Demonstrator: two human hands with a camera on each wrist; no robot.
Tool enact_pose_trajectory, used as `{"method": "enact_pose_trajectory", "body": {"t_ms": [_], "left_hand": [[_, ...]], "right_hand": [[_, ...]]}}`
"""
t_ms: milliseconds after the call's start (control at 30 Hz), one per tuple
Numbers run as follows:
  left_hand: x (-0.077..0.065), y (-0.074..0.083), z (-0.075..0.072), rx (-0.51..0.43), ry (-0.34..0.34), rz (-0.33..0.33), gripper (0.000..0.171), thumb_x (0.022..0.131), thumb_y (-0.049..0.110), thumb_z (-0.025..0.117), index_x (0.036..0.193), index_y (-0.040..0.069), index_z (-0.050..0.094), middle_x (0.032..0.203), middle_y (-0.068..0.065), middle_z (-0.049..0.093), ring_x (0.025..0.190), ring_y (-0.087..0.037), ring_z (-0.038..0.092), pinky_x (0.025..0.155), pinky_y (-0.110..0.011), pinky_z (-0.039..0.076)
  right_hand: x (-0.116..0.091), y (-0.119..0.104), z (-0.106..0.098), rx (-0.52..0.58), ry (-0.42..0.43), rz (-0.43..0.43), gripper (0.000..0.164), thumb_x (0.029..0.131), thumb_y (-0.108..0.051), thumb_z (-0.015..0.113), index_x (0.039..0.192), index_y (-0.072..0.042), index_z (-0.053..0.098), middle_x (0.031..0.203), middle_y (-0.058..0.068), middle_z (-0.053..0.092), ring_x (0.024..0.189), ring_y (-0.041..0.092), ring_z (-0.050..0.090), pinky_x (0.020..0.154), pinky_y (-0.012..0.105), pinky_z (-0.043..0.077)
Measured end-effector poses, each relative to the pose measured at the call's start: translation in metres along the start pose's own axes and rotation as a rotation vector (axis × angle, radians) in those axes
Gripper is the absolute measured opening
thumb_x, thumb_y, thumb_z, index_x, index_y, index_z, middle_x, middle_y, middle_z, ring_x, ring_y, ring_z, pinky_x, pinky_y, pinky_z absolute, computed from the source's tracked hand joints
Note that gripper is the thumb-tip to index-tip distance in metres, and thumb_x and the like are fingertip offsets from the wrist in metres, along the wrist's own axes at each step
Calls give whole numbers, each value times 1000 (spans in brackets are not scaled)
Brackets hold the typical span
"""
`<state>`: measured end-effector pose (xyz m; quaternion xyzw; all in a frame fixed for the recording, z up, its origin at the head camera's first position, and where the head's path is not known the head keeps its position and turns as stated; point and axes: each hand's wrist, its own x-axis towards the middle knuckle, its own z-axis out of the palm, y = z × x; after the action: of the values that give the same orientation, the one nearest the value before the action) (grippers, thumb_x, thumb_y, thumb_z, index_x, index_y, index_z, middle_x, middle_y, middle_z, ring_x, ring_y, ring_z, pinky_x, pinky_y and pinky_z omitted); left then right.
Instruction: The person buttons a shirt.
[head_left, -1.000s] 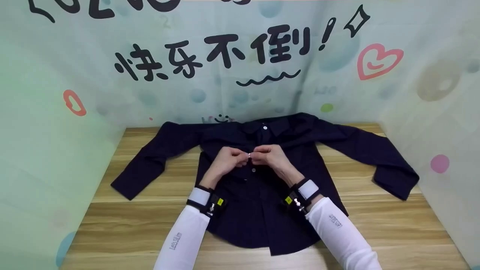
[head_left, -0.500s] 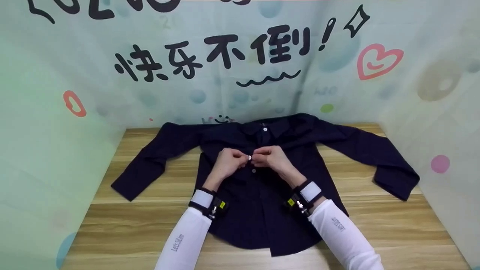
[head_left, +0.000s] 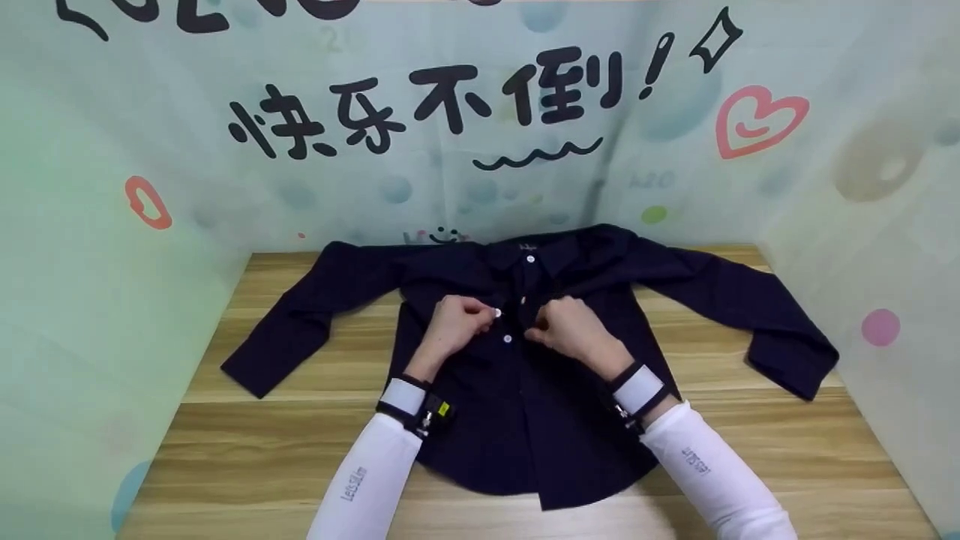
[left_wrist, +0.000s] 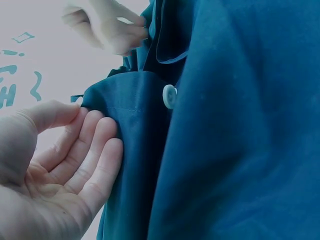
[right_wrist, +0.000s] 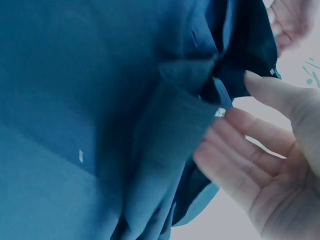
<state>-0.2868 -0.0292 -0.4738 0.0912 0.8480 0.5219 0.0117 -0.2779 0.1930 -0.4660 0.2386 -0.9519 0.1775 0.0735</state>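
A dark navy long-sleeved shirt [head_left: 465, 397] lies front up, sleeves spread to both sides. My left hand [head_left: 454, 328] pinches the edge of its front, thumb against forefinger, with a white button [head_left: 497, 313] at the fingertips. Just below, another white button [head_left: 508, 339] shows on the placket; a button [left_wrist: 170, 96] also appears large in the left wrist view. My right hand [head_left: 574, 330] is over the other front edge. In the right wrist view its thumb stands apart from the fingers [right_wrist: 240, 165], which are at the folded cloth; whether they press it is unclear.
The shirt lies on a wood-grain table [head_left: 285, 450]. A printed cloth backdrop [head_left: 450, 187] rises behind the table, with pale panels on both sides. Near the collar sits a white button [head_left: 531, 259].
My right hand has parted from the left, moving right and slightly down, and its thumb and fingers have separated. The left hand keeps its pinch almost in place.
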Motion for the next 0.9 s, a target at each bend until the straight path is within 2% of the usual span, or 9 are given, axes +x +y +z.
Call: {"method": "enact_pose_trajectory", "body": {"t_ms": [100,233,400,567,667,733,900], "left_hand": [[0,0,-1,-5,3,0,12,87,13,72,86,5,81,69,0,71,63,-8,64,62,-20,50],[-1,1,-4,8,14,3,13,88,14,72,85,6,81,69,0,71,63,-8,63,62,-21,50],[-2,-1,-5,18,15,7,13,88,13,72,86,5,81,70,0,72,63,-8,63,62,-21,50],[-2,-3,-3,3,10,4,13,89,13,73,85,4,81,70,-1,72,63,-8,64,62,-20,51],[-3,-3,-1,-6,13,-2,13,89,15,73,84,5,81,69,0,71,62,-9,63,62,-21,51],[-4,-1,1,-12,15,-7,14,89,16,74,84,5,81,68,0,71,62,-9,63,62,-21,50],[-5,2,7,-17,30,-11,15,89,19,74,83,7,81,67,1,70,62,-9,63,61,-21,49]], "right_hand": [[-2,-3,3,-45,-64,46,43,79,-27,87,53,-13,56,53,-1,56,59,28,63,59,49,54],[-4,-6,4,-95,-108,82,39,75,-19,88,57,-10,55,61,8,62,69,37,68,62,53,56],[-7,-6,3,-122,-85,75,29,75,-7,81,59,-6,56,69,20,66,66,42,67,58,55,55],[-8,-1,0,-74,-90,107,29,80,-2,70,55,-7,56,62,16,64,60,36,65,54,53,55],[-5,3,-3,36,-100,165,24,85,-8,72,61,-7,70,68,8,69,64,27,64,65,48,57],[-4,7,-5,156,-95,213,19,88,-11,72,70,-7,77,72,4,71,65,22,62,69,43,56],[-1,13,-8,628,-60,349,17,95,-8,68,95,6,77,88,5,69,72,13,63,68,29,56]]}}
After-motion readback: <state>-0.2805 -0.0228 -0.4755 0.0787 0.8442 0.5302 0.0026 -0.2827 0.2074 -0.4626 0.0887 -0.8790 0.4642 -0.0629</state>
